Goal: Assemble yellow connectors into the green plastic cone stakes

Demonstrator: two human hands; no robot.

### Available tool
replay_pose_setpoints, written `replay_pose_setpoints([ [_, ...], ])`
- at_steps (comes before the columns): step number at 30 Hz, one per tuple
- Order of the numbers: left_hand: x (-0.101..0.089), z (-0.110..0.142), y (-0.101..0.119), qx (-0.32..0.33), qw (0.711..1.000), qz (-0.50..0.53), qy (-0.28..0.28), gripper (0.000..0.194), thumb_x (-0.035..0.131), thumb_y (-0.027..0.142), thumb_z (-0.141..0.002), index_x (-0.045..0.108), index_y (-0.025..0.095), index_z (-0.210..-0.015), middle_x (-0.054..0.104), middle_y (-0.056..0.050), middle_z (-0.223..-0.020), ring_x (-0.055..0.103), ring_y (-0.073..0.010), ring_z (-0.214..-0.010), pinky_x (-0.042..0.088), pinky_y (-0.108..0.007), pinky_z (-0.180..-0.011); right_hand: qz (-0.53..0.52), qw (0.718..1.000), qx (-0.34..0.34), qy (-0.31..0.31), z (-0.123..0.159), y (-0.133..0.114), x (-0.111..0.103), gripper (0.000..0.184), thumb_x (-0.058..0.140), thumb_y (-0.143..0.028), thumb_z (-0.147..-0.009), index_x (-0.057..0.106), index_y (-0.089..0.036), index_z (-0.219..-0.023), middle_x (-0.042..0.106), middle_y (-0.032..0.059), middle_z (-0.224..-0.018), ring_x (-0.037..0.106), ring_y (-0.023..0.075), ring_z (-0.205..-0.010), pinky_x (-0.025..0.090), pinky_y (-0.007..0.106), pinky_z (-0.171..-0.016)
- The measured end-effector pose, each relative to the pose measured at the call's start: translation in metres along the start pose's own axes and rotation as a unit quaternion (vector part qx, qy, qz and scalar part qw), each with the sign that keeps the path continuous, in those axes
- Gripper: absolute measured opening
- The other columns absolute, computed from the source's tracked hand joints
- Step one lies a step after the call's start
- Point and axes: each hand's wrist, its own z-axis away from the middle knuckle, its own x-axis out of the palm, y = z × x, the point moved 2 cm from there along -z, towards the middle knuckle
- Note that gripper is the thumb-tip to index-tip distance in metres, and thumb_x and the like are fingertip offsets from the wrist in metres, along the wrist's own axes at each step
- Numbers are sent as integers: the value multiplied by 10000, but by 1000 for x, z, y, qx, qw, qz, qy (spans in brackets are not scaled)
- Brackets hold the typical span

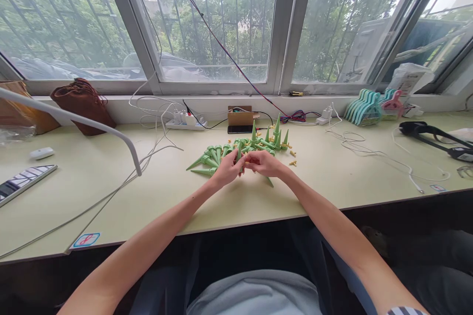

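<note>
My left hand (226,170) is closed around a green plastic cone-shaped spike (239,149), its point upward. My right hand (266,163) meets it at the fingertips, pinched together; what lies between those fingers is too small to make out. Around the hands is a heap of similar green spikes (210,159), some lying fanned out to the left. Several upright spikes (277,132) stand behind and to the right. Small yellow pieces (293,163) are scattered at the heap's right side. Another spike's tip (269,182) pokes out below my right hand.
Behind the heap are a phone (238,129) and a small cardboard box (240,117). A power strip (186,124) and white cables lie left of them. Teal clips (364,107) and black glasses (432,140) are at right. A white curved bar (125,138) crosses the left side.
</note>
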Motion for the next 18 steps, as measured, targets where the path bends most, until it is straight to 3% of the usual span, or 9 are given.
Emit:
replay_pose_setpoints([
  [18, -1, 2, -1, 47, 997, -66, -20, 257, 549, 455, -924, 529, 208, -856, 572, 12, -694, 569, -119, -571, 435, -229, -486, 29, 999, -18, -14, 0, 3, -2, 158, 508, -238, -891, 563, -171, -759, 514, -36, -576, 466, 96, -536, 371, 235, -561],
])
